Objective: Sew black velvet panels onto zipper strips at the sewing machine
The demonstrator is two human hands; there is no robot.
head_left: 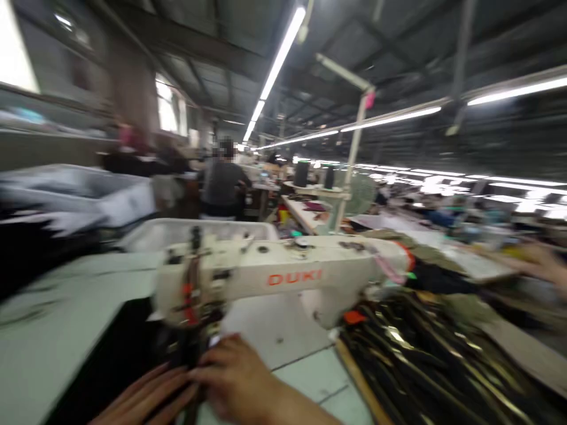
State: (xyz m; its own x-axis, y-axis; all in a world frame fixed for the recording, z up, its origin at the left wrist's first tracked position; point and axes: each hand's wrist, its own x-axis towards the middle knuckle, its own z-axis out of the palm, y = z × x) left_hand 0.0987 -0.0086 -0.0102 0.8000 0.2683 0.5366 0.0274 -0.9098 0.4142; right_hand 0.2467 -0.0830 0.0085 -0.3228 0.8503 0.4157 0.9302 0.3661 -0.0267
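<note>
A cream sewing machine lettered in orange stands across the middle of a pale green table. Both my hands lie just in front of its needle end. My left hand rests flat with fingers stretched out on black fabric. My right hand presses its curled fingers on the dark fabric strip near the needle. The picture is smeared by motion, so the grip under the right fingers is unclear.
A heap of dark strips with shiny edges lies to the right. A white bin sits behind the machine. A person in a grey top stands farther back. Another person's hand reaches in at the right edge.
</note>
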